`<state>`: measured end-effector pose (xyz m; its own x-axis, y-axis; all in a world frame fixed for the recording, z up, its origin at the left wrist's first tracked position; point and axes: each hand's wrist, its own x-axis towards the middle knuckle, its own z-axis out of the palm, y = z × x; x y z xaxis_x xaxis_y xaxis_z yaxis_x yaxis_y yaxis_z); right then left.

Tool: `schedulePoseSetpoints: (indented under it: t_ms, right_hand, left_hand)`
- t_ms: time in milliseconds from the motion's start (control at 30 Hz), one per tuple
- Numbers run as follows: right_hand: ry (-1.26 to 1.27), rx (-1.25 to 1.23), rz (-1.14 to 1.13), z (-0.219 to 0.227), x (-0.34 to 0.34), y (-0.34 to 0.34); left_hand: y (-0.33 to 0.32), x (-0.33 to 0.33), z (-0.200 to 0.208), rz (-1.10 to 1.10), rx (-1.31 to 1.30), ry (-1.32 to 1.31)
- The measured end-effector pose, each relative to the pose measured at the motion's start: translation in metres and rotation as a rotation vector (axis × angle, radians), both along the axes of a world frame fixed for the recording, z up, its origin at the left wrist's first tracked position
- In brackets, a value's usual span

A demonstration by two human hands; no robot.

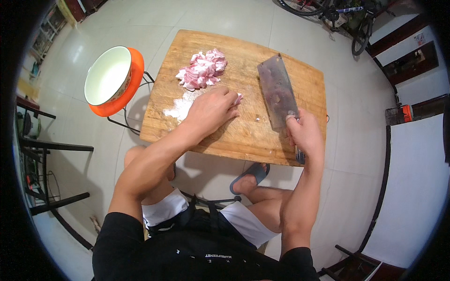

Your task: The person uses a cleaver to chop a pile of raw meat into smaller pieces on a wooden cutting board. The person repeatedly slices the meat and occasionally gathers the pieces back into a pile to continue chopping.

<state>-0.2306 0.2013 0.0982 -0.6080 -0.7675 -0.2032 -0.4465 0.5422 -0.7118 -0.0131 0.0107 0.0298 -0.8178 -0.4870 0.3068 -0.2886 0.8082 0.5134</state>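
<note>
The right hand (305, 132) grips the cleaver (277, 91) by its handle, blade over the tabletop (243, 51). The left hand (213, 108) curls over a scrap (239, 99) of meat; I cannot tell whether it pinches it. The meat pile (202, 70) lies just beyond, white bits (179, 107) beside the wrist. A bowl (108, 75) stands left on an orange stool (137, 70).

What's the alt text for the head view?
Right hand holding a cleaver over a wooden board; left hand at a pink meat scrap, near a pile of cut meat. White bowl on an orange stool, left.
</note>
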Motion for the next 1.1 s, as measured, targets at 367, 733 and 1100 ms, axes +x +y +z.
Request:
schedulePoseSetpoints:
  t_ms: [367, 733, 1100]
  right_hand:
    - [0.45, 0.114, 0.123, 0.021, 0.054, -0.016]
    - [0.37, 0.087, 0.101, 0.013, 0.063, -0.019]
    - [0.241, -0.014, 0.053, 0.005, 0.064, -0.01]
  left_hand:
    - [-0.006, 0.003, -0.008, 0.05, 0.087, 0.108]
    - [-0.006, 0.01, -0.005, 0.017, 0.035, 0.16]
    - [0.008, 0.005, -0.003, 0.027, 0.071, 0.017]
